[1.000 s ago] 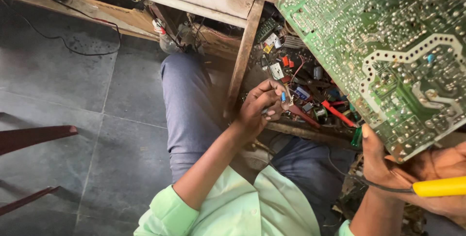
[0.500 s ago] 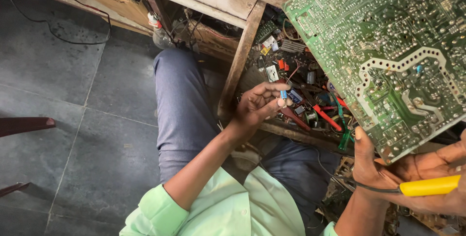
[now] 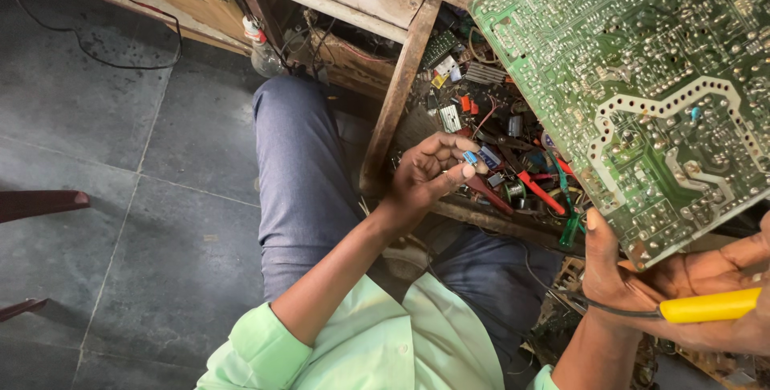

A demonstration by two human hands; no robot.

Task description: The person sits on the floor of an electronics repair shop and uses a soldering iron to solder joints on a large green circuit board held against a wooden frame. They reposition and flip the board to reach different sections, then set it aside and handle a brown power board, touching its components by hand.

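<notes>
Grey floor tiles (image 3: 120,197) run under a wooden drawer (image 3: 397,97) packed with loose electronic parts. From the head camera, the left hand (image 3: 425,177) pinches a small blue component (image 3: 472,159) between thumb and fingertips just above that clutter. The right hand (image 3: 682,282) grips a yellow-handled tool (image 3: 710,306) while propping a large green circuit board (image 3: 642,85), solder side up. The part seems picked and under inspection; fitting it would call for carrying it to the board and lining up its leads.

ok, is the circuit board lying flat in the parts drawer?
No, the right hand holds the green circuit board up above the parts drawer, together with a yellow-handled tool.
</notes>
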